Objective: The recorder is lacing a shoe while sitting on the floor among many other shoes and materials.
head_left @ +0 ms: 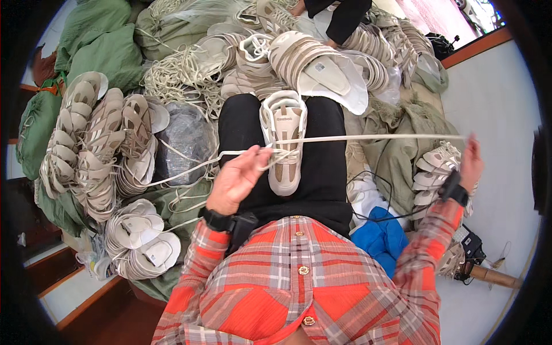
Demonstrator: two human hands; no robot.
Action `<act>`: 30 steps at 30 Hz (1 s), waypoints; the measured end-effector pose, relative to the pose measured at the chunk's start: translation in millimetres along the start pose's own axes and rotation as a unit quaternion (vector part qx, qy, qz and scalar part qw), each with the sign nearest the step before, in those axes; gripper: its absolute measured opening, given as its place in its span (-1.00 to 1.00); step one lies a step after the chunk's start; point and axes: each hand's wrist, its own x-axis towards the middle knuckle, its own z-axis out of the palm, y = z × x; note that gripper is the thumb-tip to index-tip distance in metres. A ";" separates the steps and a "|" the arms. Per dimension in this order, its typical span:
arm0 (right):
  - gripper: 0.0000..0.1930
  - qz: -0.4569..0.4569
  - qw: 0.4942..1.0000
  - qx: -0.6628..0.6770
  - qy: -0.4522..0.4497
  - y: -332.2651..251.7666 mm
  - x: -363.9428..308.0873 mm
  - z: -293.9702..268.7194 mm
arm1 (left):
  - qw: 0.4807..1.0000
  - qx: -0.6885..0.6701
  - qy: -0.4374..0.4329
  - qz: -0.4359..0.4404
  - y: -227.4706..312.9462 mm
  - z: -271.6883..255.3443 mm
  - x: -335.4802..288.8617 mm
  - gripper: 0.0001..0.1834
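Note:
A beige and white sneaker upper (285,179) lies between my black-trousered thighs, its rounded toe towards me. Cream shoelace (374,138) crosses its lower eyelets. My right hand (471,164), far out to the right, has its fingers closed on the lace, which stretches taut from the shoe; its end is too blurred to make out. Beside the shoe's left edge, my left hand (238,177) pinches the lace's other length between thumb and fingertips. From there that length trails loosely down to the left.
Nested stacks of matching uppers (95,144) stand at the left, with more (302,60) ahead. A heap of loose laces (181,72) lies beyond my left knee. Blue cloth (382,233) and a black cable (391,192) are at my right. Another person's dark sleeve (345,20) shows at the top.

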 end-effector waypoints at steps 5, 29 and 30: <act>-0.83 0.008 0.951 -0.036 0.306 101.0 51.1 -147.9 | 0.898 0.405 0.038 0.168 -18.9 6.0 12.1 -0.73; -0.89 -0.170 0.901 0.159 -0.365 -248.4 -199.1 282.4 | 0.501 0.792 -0.089 0.336 -30.9 2.8 29.7 -0.88; -0.89 -0.168 0.903 0.153 -0.365 -252.5 -197.9 282.7 | 0.501 0.792 -0.087 0.337 -27.3 -0.7 31.4 -0.88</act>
